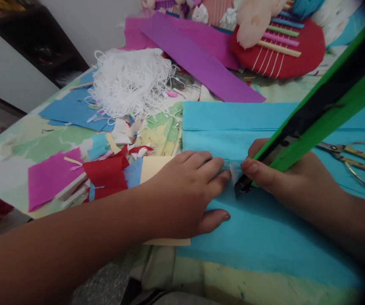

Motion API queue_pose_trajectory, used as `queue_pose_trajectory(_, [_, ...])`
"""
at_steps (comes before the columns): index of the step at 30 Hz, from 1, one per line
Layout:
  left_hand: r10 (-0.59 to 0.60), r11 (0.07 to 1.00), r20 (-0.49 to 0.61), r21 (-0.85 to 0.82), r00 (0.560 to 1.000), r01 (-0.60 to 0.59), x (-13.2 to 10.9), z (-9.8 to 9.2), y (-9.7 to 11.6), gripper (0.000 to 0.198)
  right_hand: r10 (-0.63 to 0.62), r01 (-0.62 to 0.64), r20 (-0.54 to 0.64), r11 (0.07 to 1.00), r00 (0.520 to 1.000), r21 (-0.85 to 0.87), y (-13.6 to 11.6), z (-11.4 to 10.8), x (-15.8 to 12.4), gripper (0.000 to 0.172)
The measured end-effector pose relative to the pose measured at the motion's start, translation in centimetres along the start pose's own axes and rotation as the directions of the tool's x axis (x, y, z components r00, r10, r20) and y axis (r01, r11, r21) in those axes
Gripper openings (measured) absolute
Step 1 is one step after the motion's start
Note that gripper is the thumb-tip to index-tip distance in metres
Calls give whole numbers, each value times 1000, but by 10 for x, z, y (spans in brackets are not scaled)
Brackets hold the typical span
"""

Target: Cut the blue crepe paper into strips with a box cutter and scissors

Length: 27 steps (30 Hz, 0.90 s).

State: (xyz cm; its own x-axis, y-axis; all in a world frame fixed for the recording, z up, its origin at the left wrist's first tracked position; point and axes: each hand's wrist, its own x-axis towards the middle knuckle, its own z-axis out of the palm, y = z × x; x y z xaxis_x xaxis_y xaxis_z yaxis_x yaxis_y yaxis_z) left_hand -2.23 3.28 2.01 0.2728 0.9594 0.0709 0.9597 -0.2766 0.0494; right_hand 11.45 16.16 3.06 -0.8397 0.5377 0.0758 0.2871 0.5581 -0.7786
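My right hand [284, 178] is closed round a green and black utility knife [312, 114], its tip resting on a folded light blue crepe paper sheet [265, 237]. My left hand [185, 190] lies flat on the left edge of that sheet, fingers stretched out and pressing the paper just left of the blade tip. A cream sheet [157, 167] lies under the left hand.
Gold-handled scissors [357, 163] lie on the blue paper at right. A purple paper strip [201, 63], a tangle of white string [131, 82], a red disc with coloured sticks [280, 46], blue, pink and red scraps [106, 173] cover the painted table [36, 144].
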Motion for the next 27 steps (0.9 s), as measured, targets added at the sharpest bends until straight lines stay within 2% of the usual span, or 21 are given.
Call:
queue_pose_trajectory(21, [-5,1000,22,-17,1000,6,0,0,0,56,-30,27,-41,996,999,-81,-3,1,-1,31])
queue_pose_trajectory(27, [-8,1000,33,-30,999,9,0,-1,0,55,-4,0,-37,994,999,-112,-1,2,-1,31])
